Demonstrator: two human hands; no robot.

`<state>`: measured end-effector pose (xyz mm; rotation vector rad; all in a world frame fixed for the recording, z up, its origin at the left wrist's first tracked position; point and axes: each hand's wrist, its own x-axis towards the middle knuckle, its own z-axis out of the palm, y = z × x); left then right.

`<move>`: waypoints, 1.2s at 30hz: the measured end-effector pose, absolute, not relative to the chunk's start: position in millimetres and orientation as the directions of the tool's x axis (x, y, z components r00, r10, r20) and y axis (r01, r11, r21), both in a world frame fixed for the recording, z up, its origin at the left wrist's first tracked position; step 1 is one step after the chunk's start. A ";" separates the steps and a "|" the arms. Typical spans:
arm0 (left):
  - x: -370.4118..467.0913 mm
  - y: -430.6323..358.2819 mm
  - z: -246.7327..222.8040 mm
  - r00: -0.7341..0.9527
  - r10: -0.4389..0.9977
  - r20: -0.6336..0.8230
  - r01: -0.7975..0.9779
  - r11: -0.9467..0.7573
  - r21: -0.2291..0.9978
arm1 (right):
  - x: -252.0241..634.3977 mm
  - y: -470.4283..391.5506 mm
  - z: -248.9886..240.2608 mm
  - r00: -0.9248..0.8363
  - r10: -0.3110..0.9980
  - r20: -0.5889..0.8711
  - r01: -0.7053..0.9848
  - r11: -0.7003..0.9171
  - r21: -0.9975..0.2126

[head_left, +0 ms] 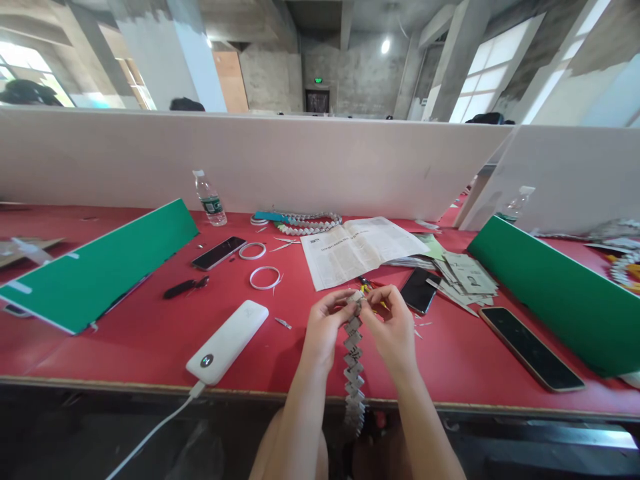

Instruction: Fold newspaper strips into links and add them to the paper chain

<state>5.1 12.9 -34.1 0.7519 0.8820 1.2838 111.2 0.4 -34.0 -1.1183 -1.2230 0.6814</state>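
Observation:
A zigzag chain of folded printed paper [353, 360] hangs down past the front edge of the red table. Its top end is pinched between the fingertips of my left hand [327, 323] and my right hand [391, 325], which almost meet above the table. Behind my hands lie pliers [364, 283] with yellow and dark parts, partly covered. An open newspaper sheet [357, 247] is spread farther back. Small paper scraps lie to the right of my right hand.
A white power bank [230, 340] with a cable, a phone [219, 253] and tape rings [265, 277] lie left. More phones [530, 347] and paper pieces [470, 277] lie right. Green boards [110, 267] stand on both sides; a bottle [211, 200] stands behind.

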 end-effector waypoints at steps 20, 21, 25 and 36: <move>7.5 12.5 -33.7 0.091 0.983 -0.158 -0.545 0.182 0.818 | 115.5 1.3 -34.1 0.243 0.905 0.349 0.081 0.340 -0.937; 7.5 12.4 -33.8 0.093 0.983 -0.158 -0.549 0.183 0.815 | 115.5 1.0 -33.7 0.239 0.906 0.349 0.094 0.337 -0.937; 7.1 12.2 -34.0 0.095 0.982 -0.162 -0.541 0.188 0.820 | 115.4 -0.2 -31.9 0.238 0.907 0.348 0.124 0.327 -0.937; 9.8 11.6 -31.2 -0.034 0.999 -0.001 -0.337 -0.011 0.941 | 117.7 1.0 -36.7 0.268 0.891 0.367 0.176 0.329 -0.928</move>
